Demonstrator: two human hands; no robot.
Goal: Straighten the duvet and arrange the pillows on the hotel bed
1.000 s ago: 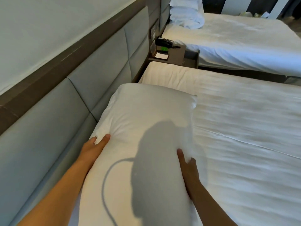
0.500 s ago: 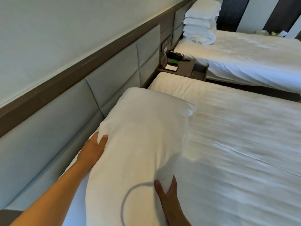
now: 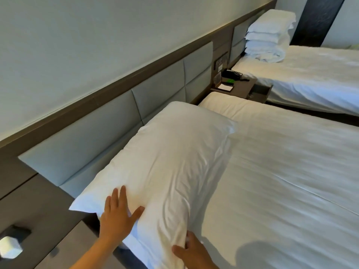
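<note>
A white pillow (image 3: 171, 164) lies along the head of the near bed, against the padded grey headboard (image 3: 108, 133). My left hand (image 3: 118, 216) rests flat on the pillow's near left corner, fingers spread. At the pillow's near right corner, my right hand (image 3: 192, 253) grips the fabric edge with curled fingers. The white duvet (image 3: 287, 181) covers the bed to the right of the pillow, lying mostly flat with one long crease.
A dark bedside table (image 3: 242, 86) with a phone and notepad stands between the beds. The far bed (image 3: 314, 78) carries a stack of white pillows (image 3: 268, 41). A dark side unit (image 3: 44, 230) with a tissue box (image 3: 11, 245) sits at the lower left.
Both hands have slid back toward the pillow's near end. The left hand has flattened onto the corner, the right hand now grips the near edge. The view has pulled back and risen.
</note>
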